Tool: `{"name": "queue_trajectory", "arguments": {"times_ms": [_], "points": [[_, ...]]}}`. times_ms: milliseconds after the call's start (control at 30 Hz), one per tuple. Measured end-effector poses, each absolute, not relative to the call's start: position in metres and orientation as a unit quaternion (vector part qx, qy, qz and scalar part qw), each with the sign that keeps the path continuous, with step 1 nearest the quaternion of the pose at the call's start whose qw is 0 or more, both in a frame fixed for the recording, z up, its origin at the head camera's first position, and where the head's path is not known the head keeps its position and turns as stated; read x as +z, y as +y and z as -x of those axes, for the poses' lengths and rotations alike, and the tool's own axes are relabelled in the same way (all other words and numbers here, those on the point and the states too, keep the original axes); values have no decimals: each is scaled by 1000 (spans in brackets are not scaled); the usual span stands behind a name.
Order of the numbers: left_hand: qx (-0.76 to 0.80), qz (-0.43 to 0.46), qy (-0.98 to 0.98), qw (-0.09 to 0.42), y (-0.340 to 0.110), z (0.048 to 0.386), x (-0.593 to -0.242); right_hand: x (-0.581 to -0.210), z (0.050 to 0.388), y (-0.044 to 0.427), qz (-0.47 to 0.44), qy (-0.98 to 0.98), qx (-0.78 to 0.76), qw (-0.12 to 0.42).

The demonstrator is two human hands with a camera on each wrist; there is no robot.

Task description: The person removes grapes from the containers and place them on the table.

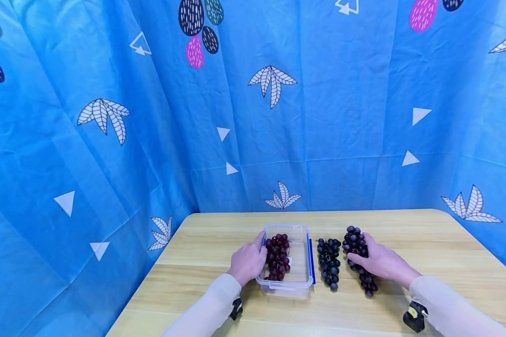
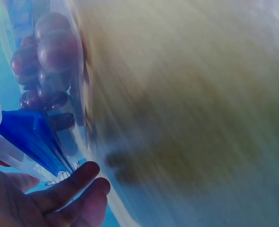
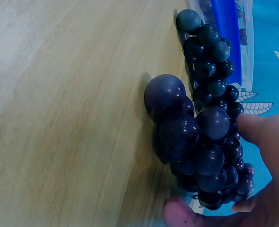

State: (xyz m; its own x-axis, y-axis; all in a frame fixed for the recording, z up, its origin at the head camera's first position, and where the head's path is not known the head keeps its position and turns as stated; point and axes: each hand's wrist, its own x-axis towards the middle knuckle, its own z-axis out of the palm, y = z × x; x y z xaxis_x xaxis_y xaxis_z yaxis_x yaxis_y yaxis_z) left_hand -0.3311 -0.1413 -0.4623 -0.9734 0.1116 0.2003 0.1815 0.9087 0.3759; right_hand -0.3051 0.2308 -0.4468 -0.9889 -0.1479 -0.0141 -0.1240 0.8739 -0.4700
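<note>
A clear plastic container (image 1: 297,276) with blue side flaps sits on the table, a bunch of red grapes (image 1: 277,257) lying along its left side. My left hand (image 1: 249,261) holds the container's left side; in the left wrist view its fingertips (image 2: 85,175) lie beside the blue flap (image 2: 28,137). Right of the container, a dark bunch of grapes (image 1: 329,262) lies on the wood. Beside it my right hand (image 1: 381,261) grips another dark purple bunch of grapes (image 1: 355,241), thumb on the left and fingers on the right. That bunch (image 3: 179,132) looks close to the tabletop.
The light wooden table (image 1: 202,243) has rounded far corners. A blue patterned curtain (image 1: 341,117) hangs behind it and along both sides. Each wrist wears a small black device, such as the right wrist's camera mount (image 1: 415,317).
</note>
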Motion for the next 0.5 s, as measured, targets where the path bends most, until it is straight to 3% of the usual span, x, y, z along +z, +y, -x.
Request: {"name": "queue_trajectory", "arguments": {"times_ms": [500], "points": [[-213, 72, -971, 77, -141, 330, -463, -452, 315, 227, 93, 958, -273, -7]]}}
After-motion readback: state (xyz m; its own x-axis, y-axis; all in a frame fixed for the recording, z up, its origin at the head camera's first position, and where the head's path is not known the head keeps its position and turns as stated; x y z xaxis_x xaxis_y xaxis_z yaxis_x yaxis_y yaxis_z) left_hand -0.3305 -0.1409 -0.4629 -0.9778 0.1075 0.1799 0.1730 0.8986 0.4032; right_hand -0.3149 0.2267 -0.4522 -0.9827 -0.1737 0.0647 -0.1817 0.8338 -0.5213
